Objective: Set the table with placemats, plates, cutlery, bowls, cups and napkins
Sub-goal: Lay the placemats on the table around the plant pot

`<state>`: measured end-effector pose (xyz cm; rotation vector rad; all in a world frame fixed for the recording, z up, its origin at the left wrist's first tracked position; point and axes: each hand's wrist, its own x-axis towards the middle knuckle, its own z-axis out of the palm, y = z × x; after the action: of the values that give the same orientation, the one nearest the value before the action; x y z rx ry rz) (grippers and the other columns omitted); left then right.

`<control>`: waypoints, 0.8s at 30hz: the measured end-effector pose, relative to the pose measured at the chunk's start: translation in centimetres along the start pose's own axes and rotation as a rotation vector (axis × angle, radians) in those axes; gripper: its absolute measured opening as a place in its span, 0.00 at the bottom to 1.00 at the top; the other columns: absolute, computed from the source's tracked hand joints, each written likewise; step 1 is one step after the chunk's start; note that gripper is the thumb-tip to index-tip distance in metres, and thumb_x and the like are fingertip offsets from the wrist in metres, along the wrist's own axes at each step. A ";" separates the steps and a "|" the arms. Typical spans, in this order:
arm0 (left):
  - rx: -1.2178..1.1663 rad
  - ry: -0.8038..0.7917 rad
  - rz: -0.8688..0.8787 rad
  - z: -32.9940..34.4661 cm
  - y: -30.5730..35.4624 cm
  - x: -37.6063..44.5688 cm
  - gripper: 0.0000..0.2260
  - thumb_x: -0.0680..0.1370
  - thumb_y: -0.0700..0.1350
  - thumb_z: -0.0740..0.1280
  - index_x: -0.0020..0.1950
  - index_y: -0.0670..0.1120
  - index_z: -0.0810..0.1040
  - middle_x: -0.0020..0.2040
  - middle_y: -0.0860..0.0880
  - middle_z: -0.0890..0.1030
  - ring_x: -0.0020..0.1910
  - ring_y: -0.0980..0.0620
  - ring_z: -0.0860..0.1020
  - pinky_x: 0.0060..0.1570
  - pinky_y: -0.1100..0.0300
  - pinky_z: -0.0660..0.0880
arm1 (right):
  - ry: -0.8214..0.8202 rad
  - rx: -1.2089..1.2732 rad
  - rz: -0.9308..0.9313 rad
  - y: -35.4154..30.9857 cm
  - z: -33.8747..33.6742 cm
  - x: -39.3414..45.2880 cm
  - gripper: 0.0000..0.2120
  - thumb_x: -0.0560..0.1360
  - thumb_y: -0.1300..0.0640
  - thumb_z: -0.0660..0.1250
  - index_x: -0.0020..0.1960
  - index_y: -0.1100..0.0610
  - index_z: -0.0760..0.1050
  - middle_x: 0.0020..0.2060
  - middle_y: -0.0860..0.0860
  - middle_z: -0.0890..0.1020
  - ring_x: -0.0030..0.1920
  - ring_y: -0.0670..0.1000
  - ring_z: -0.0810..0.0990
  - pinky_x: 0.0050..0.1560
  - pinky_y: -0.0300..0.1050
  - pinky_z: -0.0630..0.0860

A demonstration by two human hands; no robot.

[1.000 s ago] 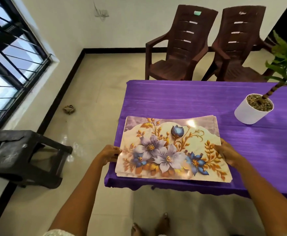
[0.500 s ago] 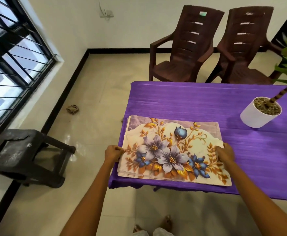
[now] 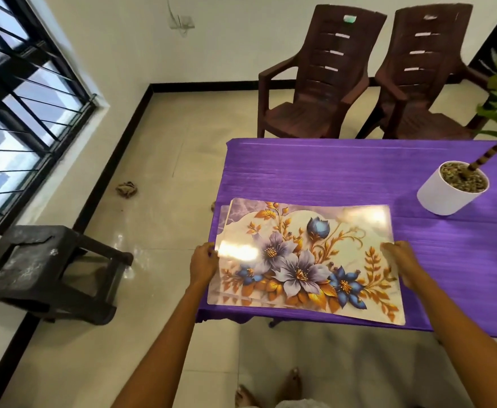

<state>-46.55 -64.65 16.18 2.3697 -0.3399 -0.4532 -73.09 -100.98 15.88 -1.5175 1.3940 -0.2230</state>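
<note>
A stack of glossy floral placemats (image 3: 303,257) lies at the near left corner of the table with the purple cloth (image 3: 329,172). My left hand (image 3: 203,262) grips the stack's left edge, which hangs slightly past the table's side. At the right edge my right hand (image 3: 401,260) holds the top placemat. Edges of other mats show under the top one at the left and front.
A white pot with a green plant (image 3: 452,191) stands on the table at the right. Two brown plastic chairs (image 3: 318,83) sit behind the table. A black stool (image 3: 41,272) is on the floor to the left, below a barred window. My bare feet (image 3: 270,390) show below.
The stack has been pushed a little farther onto the table. Both hands stay on its side edges.
</note>
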 end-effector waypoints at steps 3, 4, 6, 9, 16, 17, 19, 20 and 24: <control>-0.122 0.010 -0.159 -0.3 -0.3 0.9 0.11 0.78 0.37 0.62 0.59 0.39 0.76 0.56 0.38 0.78 0.53 0.39 0.77 0.54 0.50 0.76 | -0.099 0.058 0.020 0.5 0.5 -0.8 0.09 0.78 0.62 0.62 0.58 0.59 0.69 0.44 0.60 0.78 0.39 0.58 0.78 0.37 0.49 0.75; -0.186 -0.001 -0.221 -0.4 -0.3 1.2 0.10 0.77 0.37 0.62 0.58 0.39 0.76 0.54 0.38 0.79 0.49 0.39 0.78 0.50 0.50 0.77 | -0.091 0.090 0.015 0.5 0.5 -1.0 0.10 0.78 0.63 0.62 0.58 0.56 0.69 0.43 0.59 0.78 0.39 0.57 0.78 0.36 0.48 0.74; -0.292 -0.036 -0.313 -0.8 0.0 1.6 0.08 0.76 0.35 0.61 0.53 0.39 0.77 0.45 0.39 0.79 0.37 0.44 0.76 0.37 0.55 0.76 | -0.047 0.147 0.010 0.5 -0.1 -1.3 0.12 0.78 0.62 0.62 0.61 0.53 0.69 0.43 0.59 0.78 0.40 0.57 0.77 0.36 0.48 0.73; -0.317 -0.102 -0.368 -1.1 0.4 2.5 0.04 0.76 0.35 0.62 0.45 0.39 0.76 0.39 0.40 0.76 0.30 0.48 0.71 0.29 0.60 0.70 | -0.019 0.236 0.042 1.3 -1.9 -1.9 0.16 0.79 0.61 0.62 0.66 0.53 0.68 0.46 0.60 0.78 0.39 0.58 0.77 0.42 0.54 0.75; -0.230 -0.044 -0.381 -0.7 0.8 3.9 0.09 0.74 0.39 0.71 0.36 0.39 0.75 0.35 0.42 0.77 0.30 0.47 0.74 0.29 0.59 0.74 | -0.036 0.416 0.158 3.6 -4.6 -3.0 0.16 0.81 0.63 0.55 0.68 0.55 0.64 0.44 0.57 0.79 0.32 0.54 0.83 0.27 0.50 0.80; -0.207 -0.036 -0.382 -0.7 0.9 4.0 0.08 0.73 0.39 0.71 0.37 0.39 0.76 0.36 0.40 0.78 0.31 0.45 0.75 0.31 0.58 0.76 | -0.039 0.432 0.150 3.5 -4.6 -3.0 0.16 0.81 0.63 0.55 0.67 0.54 0.65 0.44 0.57 0.79 0.31 0.53 0.83 0.27 0.50 0.80; -0.139 -0.020 -0.368 -0.6 1.1 4.0 0.06 0.73 0.40 0.71 0.40 0.38 0.78 0.41 0.38 0.80 0.35 0.43 0.78 0.38 0.54 0.78 | -0.055 0.446 0.150 3.2 -4.6 -3.1 0.13 0.81 0.64 0.55 0.64 0.54 0.66 0.45 0.57 0.79 0.30 0.52 0.83 0.26 0.50 0.80; -0.079 0.016 -0.332 -0.4 1.2 3.8 0.06 0.73 0.40 0.71 0.43 0.38 0.78 0.44 0.37 0.81 0.39 0.41 0.79 0.42 0.53 0.77 | -0.054 0.450 0.151 3.0 -4.6 -3.1 0.13 0.81 0.64 0.55 0.63 0.54 0.66 0.45 0.57 0.79 0.30 0.52 0.83 0.26 0.49 0.80; -0.127 0.166 -0.032 0.4 2.3 2.6 0.06 0.78 0.43 0.64 0.49 0.40 0.76 0.48 0.40 0.80 0.46 0.42 0.78 0.47 0.51 0.76 | -0.057 0.476 0.130 2.4 -4.3 -3.0 0.12 0.81 0.65 0.55 0.59 0.53 0.69 0.42 0.56 0.81 0.30 0.51 0.84 0.25 0.47 0.79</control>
<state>-44.60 -67.53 16.88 2.2733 -0.1916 -0.2813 -78.58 -100.40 17.49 -1.0299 1.2771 -0.3960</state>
